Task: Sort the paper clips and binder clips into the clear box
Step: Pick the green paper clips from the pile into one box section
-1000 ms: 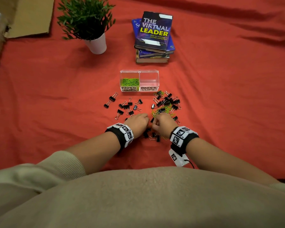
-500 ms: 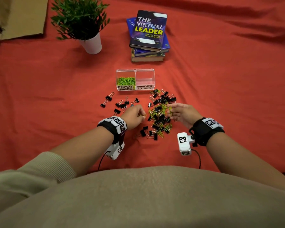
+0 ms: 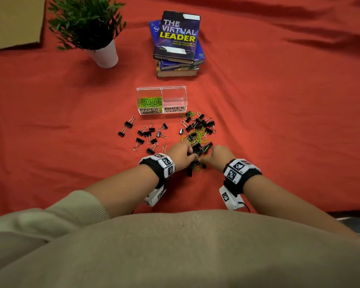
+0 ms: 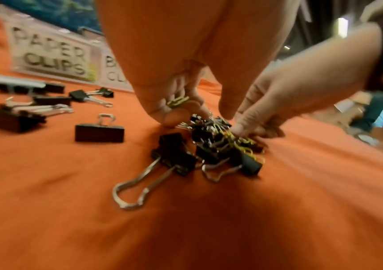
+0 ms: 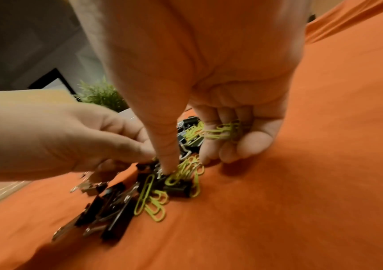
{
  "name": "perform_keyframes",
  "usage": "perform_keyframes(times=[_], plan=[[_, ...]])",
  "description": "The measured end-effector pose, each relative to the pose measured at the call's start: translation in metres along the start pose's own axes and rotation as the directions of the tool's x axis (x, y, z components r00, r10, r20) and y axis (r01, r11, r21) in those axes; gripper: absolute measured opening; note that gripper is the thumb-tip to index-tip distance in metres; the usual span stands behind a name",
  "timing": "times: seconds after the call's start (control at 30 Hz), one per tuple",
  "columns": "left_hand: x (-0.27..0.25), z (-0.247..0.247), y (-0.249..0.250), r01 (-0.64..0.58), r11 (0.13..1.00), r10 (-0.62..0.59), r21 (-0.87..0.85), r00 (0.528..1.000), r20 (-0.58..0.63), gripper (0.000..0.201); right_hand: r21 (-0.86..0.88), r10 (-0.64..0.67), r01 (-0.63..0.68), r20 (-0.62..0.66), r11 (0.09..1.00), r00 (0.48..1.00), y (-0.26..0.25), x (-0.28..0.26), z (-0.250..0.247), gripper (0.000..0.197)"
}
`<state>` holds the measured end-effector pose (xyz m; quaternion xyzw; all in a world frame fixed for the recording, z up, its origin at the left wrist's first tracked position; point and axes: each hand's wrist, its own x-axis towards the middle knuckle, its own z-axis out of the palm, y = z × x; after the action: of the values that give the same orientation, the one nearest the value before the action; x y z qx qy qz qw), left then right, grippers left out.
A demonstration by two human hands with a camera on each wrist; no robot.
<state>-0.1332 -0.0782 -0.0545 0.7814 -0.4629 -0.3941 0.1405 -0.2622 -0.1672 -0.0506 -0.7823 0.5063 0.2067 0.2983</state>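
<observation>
Green paper clips [image 5: 226, 130] sit bunched in right hand [image 3: 220, 155] grip; left hand [image 3: 180, 155] pinches some too. Both hands regrouped at mixed pile [image 3: 197, 138] (were apart 0.5 s ago), so picking continues; clear box [image 3: 161, 99] binder side empty.

Dim warm light; wrist views motion-blurred, edges bent by wide-angle lens.

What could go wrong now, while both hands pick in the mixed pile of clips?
1. The green paper clips lie tangled with black binder clips, so a binder clip may get lifted along and land in the paper clip compartment.
2. The right hand holds paper clips loosely in curled fingers; some may slip out.
</observation>
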Motion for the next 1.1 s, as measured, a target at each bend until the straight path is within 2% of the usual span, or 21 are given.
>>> perform_keyframes(times=[0.07,0.2,0.3,0.5,0.7,0.8,0.9,0.97,1.03,1.07,1.1], plan=[[0.001,0.004,-0.002,-0.043,0.991,0.044,0.123,0.999,-0.003,0.017,-0.012,-0.010,0.010,0.007,1.000,1.000,-0.010,0.001,0.007,0.045],[0.002,-0.005,-0.017,-0.030,0.990,0.033,0.137,0.999,-0.023,0.013,0.102,-0.010,0.002,0.077,0.995,0.997,-0.015,0.006,0.009,0.031],[0.001,-0.018,-0.029,-0.017,0.987,0.024,0.159,0.999,-0.040,0.010,0.270,-0.047,0.012,0.123,0.963,0.991,-0.008,0.006,0.002,0.016],[-0.003,-0.035,-0.044,0.023,0.984,-0.012,0.175,0.998,-0.063,0.007,0.585,-0.094,-0.064,0.235,0.808,0.967,0.003,-0.002,-0.020,0.019],[-0.012,-0.018,-0.023,-0.084,0.972,0.097,0.221,0.994,-0.048,0.012,0.638,-0.098,-0.070,0.224,0.767,0.970,0.011,0.001,-0.022,0.022],[-0.014,0.000,-0.011,-0.135,0.965,0.139,0.226,0.990,-0.001,0.019,0.728,-0.085,-0.123,0.242,0.674,0.966,0.009,0.002,-0.018,0.010],[-0.015,0.014,-0.006,-0.137,0.952,0.134,0.273,0.991,0.028,0.030,0.828,-0.098,-0.186,0.278,0.529,0.956,0.011,0.001,-0.018,0.015],[-0.015,0.017,-0.005,-0.131,0.950,0.135,0.284,0.991,0.007,0.034,0.854,-0.097,-0.202,0.280,0.480,0.955,0.014,-0.002,-0.022,0.015],[-0.014,0.019,-0.004,-0.130,0.947,0.140,0.294,0.990,-0.014,0.037,0.848,-0.070,-0.218,0.286,0.484,0.956,0.017,-0.004,-0.025,0.016],[-0.014,0.019,-0.002,-0.133,0.942,0.146,0.307,0.989,-0.018,0.037,0.823,-0.055,-0.210,0.280,0.528,0.958,0.018,-0.005,-0.026,0.016],[-0.013,0.020,-0.001,-0.140,0.935,0.154,0.327,0.988,-0.019,0.036,0.762,-0.039,-0.174,0.253,0.624,0.967,0.019,-0.005,-0.025,0.016]])
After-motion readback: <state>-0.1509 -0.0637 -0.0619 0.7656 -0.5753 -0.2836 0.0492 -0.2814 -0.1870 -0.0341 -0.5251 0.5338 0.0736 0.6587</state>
